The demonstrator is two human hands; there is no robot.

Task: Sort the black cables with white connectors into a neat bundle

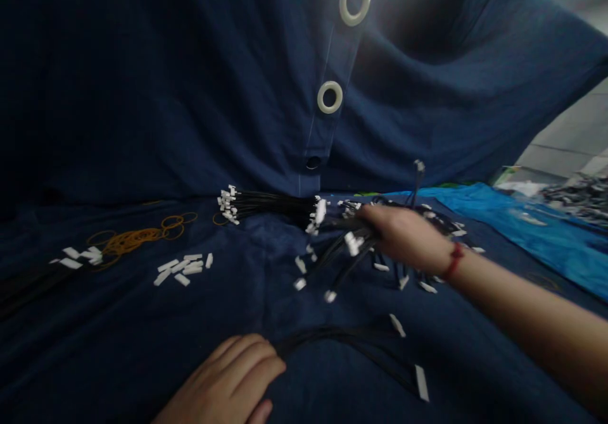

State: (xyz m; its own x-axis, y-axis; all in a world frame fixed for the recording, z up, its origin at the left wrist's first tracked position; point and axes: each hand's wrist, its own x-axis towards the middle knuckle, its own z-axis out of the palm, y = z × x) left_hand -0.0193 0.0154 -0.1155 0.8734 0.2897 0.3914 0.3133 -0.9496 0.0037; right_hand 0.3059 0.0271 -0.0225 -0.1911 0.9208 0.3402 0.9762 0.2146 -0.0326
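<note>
My left hand [232, 376] is closed near the bottom edge. A few thin black cables [327, 332] run out to the right from under its curled fingers, and their far ends carry long white connectors [422, 383]. Farther right, my right hand [399, 234], with a red string on the wrist, is closed around several black cables [335, 266] with small white plugs [353, 243]. Some of these cables hang toward me. Beneath and behind that hand lies a loose pile of similar cables, partly covered by it. A neat cable bundle [275, 204] with white plugs at both ends lies to its left.
Loose white connectors [185, 267] and tangled yellow rubber bands [137, 240] lie at left on the dark blue cloth [228, 304]. More black cables [28, 288] are at far left. A blue cloth curtain [213, 95] with eyelets hangs behind; a bright blue sheet [513, 221] lies right.
</note>
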